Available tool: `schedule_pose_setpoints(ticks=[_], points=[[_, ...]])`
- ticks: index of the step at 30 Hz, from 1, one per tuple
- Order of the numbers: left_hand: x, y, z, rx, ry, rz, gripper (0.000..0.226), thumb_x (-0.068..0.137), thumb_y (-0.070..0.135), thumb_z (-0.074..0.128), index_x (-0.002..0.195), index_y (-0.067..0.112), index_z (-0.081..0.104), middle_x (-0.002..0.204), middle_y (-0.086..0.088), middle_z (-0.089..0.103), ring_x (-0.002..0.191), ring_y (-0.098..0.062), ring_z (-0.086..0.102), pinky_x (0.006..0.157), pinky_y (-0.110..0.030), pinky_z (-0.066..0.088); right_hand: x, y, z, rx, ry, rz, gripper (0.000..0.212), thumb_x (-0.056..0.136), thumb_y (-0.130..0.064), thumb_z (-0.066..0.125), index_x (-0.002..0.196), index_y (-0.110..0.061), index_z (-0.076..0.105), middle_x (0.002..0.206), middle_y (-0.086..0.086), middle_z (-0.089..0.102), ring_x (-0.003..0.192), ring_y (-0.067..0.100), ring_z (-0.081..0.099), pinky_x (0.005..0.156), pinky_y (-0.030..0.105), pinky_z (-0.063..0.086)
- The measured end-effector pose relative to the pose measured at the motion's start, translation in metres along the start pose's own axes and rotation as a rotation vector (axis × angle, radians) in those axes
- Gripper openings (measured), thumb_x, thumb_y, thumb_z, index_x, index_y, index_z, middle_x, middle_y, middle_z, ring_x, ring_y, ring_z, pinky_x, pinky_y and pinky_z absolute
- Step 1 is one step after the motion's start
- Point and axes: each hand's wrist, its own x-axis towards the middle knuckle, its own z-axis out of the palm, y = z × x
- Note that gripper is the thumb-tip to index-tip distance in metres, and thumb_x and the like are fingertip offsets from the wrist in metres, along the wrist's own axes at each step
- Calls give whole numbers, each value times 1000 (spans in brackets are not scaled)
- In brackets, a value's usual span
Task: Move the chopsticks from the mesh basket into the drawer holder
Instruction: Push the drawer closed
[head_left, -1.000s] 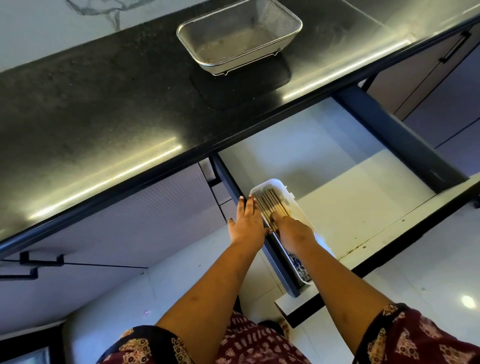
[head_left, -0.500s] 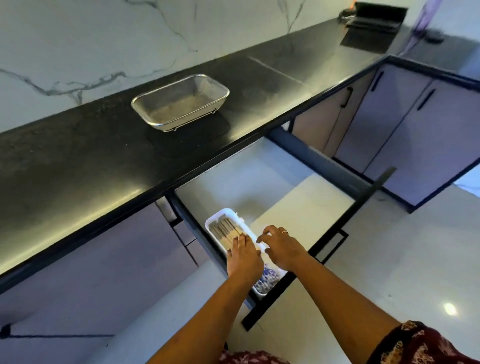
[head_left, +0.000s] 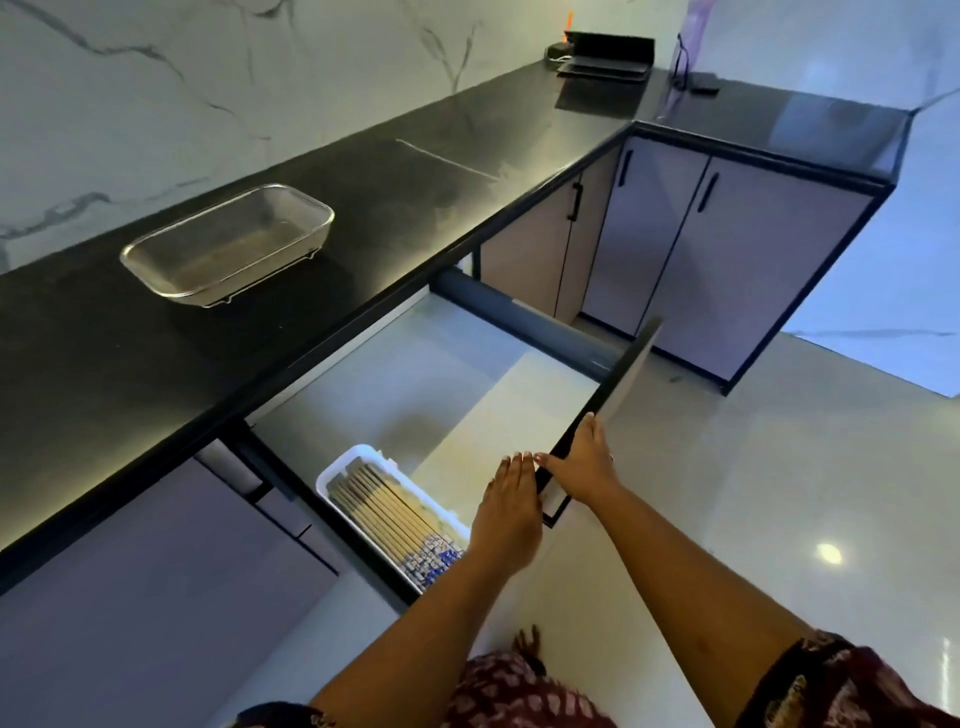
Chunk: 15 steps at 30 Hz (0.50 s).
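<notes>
chopsticks (head_left: 385, 512) lie in the drawer holder (head_left: 325, 479), the mesh basket (head_left: 228, 244) on the counter (head_left: 415, 171) holds none; left hand (head_left: 511, 514) and right hand (head_left: 583, 463) rest straight-fingered at the drawer front (head_left: 609, 394), probably to close it

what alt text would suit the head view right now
A person's left hand and right hand are at the front panel of an open drawer. Inside it, chopsticks lie in a white holder; the mesh basket sits empty on the black counter.
</notes>
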Motion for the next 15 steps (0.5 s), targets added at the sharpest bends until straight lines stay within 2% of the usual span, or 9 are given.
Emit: schedule_pose_setpoints(ticks=[3,6,8,12,15], points=[[8,2,1,8,7,60,56,102,20,30,151,8,6,160,-8,8,149,-21,3,119,-29,2,15,-6,-5,237,-16,106,102,90,-25,65,151,-8,-14,160,15,13,145,34,24,116,40,27],[19,2,1,7,2,95,56,103,26,26,151,11,4,161,-3,5,149,-18,0,112,-22,-5,36,-8,-9,316,32,174,96,93,-19,59,151,-10,-17,158,16,21,140,35,34,110,39,36],[30,5,-2,13,-11,112,56,103,28,24,152,12,3,161,-2,3,149,-17,-2,111,-21,-6,53,-9,-11,339,77,201,94,95,-17,56,150,-11,-20,159,16,19,137,36,39,105,39,41],[54,18,-6,23,-48,78,56,103,31,24,151,10,4,161,-4,3,149,-18,-2,118,-26,-2,88,-12,-16,244,157,241,96,92,-6,56,150,-12,-21,161,14,5,128,38,47,97,41,49],[68,23,-5,8,-94,33,59,102,37,22,151,10,4,161,-5,4,149,-18,-2,121,-31,1,103,-10,-16,23,229,211,95,90,-2,58,153,-11,-12,160,16,-10,139,39,30,101,41,44]])
